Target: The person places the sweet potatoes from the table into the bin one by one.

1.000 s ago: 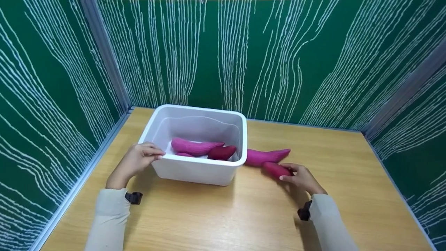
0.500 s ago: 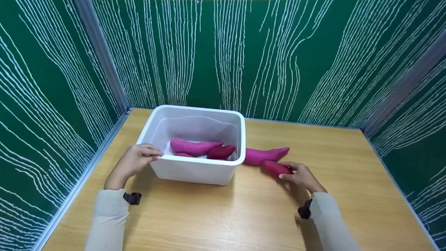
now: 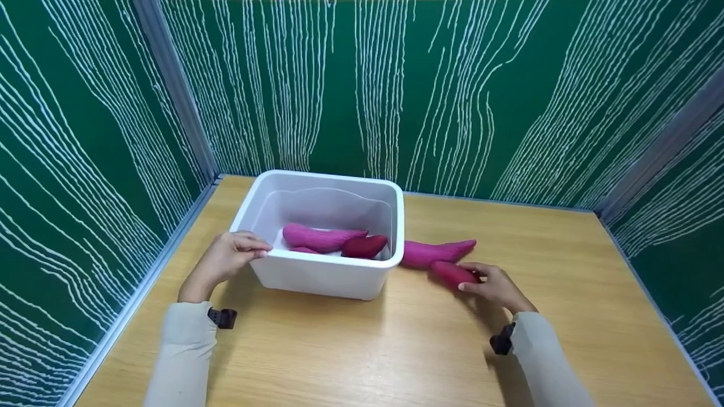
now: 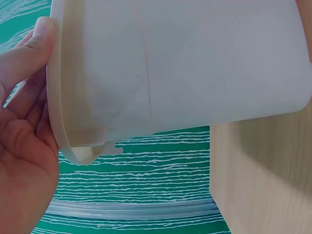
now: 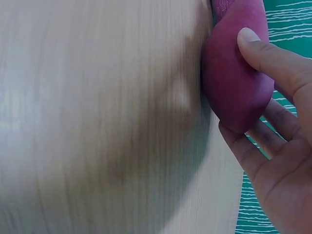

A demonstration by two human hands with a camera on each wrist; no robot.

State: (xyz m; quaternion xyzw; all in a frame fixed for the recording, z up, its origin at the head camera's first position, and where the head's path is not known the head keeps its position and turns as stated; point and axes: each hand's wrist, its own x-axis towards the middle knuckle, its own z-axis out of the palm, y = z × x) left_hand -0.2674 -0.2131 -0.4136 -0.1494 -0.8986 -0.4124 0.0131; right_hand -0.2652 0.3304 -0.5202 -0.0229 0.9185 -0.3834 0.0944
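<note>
My left hand (image 3: 229,257) pinches the front left rim of a white plastic bin (image 3: 325,278), thumb against the rim in the left wrist view. Inside lie a long pink sweet potato (image 3: 319,237), a dark red one (image 3: 365,247) and another pink piece (image 3: 304,250) mostly hidden by the front rim. To the right of the bin, my right hand (image 3: 495,285) holds a smooth red sweet potato (image 3: 451,275) between thumb and fingers, low over the table. In the right wrist view, the thumb lies across this red sweet potato (image 5: 236,73).
Just behind the held one, a long pink sweet potato (image 3: 435,254) rests on the wooden table (image 3: 362,350), its left end hidden by the bin. Green panels (image 3: 452,113) with white wavy lines and grey frame posts (image 3: 175,85) enclose the back and sides.
The head view has swayed slightly left and back right. Both hands, the bin and the sweet potatoes keep the same places relative to each other.
</note>
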